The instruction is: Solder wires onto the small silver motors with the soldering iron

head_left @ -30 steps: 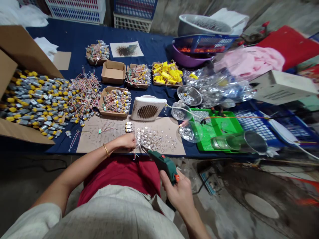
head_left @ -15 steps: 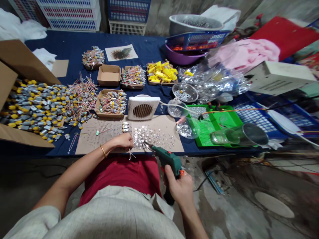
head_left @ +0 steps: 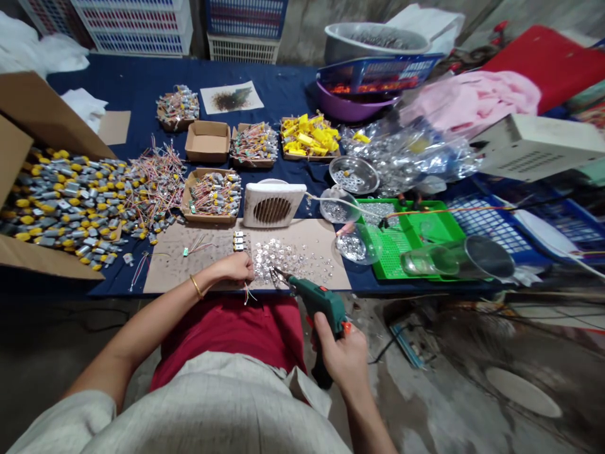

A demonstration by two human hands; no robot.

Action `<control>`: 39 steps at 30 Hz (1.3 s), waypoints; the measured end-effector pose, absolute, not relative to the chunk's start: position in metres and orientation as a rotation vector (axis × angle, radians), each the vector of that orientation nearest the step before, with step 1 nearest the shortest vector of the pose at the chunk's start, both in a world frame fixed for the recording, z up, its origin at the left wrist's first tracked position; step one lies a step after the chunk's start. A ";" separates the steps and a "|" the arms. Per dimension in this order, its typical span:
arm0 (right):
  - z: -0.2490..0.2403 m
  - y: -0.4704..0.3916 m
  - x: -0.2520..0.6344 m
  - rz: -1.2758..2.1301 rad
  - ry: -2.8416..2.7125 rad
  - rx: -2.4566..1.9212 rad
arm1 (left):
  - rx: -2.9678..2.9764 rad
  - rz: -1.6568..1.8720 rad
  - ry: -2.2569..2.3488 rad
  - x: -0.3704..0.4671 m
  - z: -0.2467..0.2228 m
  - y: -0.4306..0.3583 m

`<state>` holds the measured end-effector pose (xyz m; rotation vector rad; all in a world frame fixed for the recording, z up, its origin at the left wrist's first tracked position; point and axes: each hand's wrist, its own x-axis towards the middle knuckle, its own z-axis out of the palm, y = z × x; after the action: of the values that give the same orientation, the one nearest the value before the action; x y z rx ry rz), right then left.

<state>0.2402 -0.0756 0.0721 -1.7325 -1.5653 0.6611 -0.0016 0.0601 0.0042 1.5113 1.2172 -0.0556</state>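
My right hand grips a green soldering gun, its tip reaching left over small shiny metal pieces scattered on a cardboard sheet. Just left of that tip, my left hand is closed on thin wires, whose loose ends hang below the fingers. What the wires join inside the fist is hidden. Beyond this hand stands a short row of small motors. One small green board with wires lies on the cardboard to the left.
Behind the cardboard stands a white vented fan box. A large carton of motors fills the left side, with small boxes of wired motors nearer the middle. On the right are a green tray and a clear cup.
Both hands and the soldering gun stay almost in place. The view has shifted very slightly, so the things on the table appear a little displaced.
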 end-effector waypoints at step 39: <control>0.038 0.007 0.134 1.560 -0.305 -0.946 | 0.516 1.139 1.127 -0.013 0.008 -0.007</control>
<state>0.1337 0.0068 0.0383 -0.9461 -0.3047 1.5602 -0.0126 -0.0069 0.0079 0.5160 1.1271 1.1391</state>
